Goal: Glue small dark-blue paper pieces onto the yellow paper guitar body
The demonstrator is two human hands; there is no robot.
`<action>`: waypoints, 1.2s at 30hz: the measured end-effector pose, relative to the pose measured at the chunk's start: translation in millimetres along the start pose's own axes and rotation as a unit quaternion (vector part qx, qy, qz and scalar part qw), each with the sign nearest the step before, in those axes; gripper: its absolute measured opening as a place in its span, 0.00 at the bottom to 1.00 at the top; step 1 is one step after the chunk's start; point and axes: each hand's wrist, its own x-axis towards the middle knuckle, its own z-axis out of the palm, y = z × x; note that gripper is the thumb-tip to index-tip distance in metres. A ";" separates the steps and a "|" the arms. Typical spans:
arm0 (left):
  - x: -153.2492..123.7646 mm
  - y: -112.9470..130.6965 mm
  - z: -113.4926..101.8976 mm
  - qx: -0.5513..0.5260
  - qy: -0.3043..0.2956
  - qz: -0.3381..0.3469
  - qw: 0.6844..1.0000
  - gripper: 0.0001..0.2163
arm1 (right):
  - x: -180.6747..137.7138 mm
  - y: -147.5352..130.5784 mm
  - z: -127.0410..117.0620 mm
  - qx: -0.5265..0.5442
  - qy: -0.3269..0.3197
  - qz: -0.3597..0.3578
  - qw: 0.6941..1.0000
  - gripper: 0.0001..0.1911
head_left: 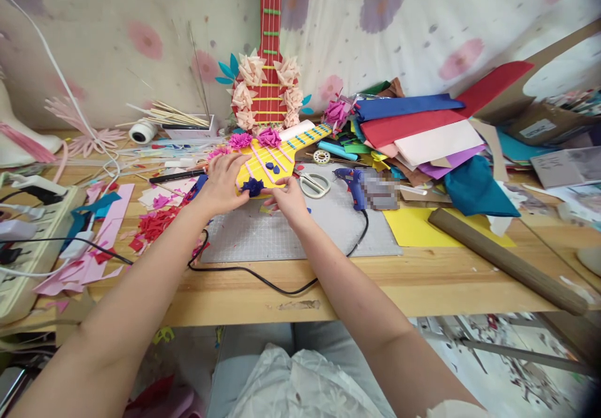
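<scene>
A small yellow craft guitar [277,155] with pink strips and magenta paper flowers lies on the grey cutting mat [263,236]. My left hand [223,183] rests curled over the guitar's left end, holding it down. My right hand [288,200] is at its lower edge, fingers pinched beside a dark blue paper flower [253,186] that sits on the guitar body. Whether the right fingers grip the flower or only press next to it is unclear.
A blue glue gun [353,183] with a black cord lies right of the hands, scissors [313,184] beside it. Coloured paper sheets [422,136] pile at the right, a brown roll [502,260] near the edge. Red and pink scraps [154,224] lie left. A tall red guitar [268,49] stands behind.
</scene>
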 end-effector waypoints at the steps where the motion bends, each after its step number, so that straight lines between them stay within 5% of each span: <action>1: 0.9 -1.1 -2.9 -0.003 0.005 -0.003 1.000 0.32 | 0.1 -1.5 -4.0 -0.004 0.000 -0.007 1.000 0.13; 6: 7.3 -0.7 -12.3 -0.018 0.068 -0.068 0.995 0.28 | 1.2 -6.0 -38.9 -0.068 0.014 -0.044 0.997 0.09; 10: 8.0 32.5 -4.5 -0.024 0.122 -0.081 0.989 0.19 | 6.1 1.4 -75.6 -0.154 -0.003 -0.109 0.982 0.03; 14: 3.5 83.5 27.7 -0.071 0.026 0.061 0.995 0.11 | 7.9 15.4 -104.5 -0.234 -0.037 -0.164 0.958 0.05; 16: 1.6 101.2 50.4 -0.096 -0.027 0.067 0.993 0.11 | 6.0 22.1 -113.3 -0.291 -0.043 -0.171 0.940 0.07; 20: -1.1 113.0 89.2 -0.126 -0.044 -0.110 0.985 0.09 | 0.3 29.2 -120.1 -0.407 -0.015 -0.162 0.899 0.11; 23: -2.9 110.5 102.3 -0.144 -0.043 -0.182 0.972 0.10 | -2.4 28.2 -119.5 -0.467 0.002 -0.157 0.870 0.11; 28: -4.3 106.1 104.7 -0.154 -0.043 -0.218 0.963 0.10 | -3.2 26.1 -117.1 -0.497 -0.014 -0.154 0.854 0.10; 36: -5.5 106.0 102.4 -0.201 -0.029 -0.224 0.953 0.06 | -1.8 29.3 -116.8 -0.447 -0.011 -0.130 0.885 0.06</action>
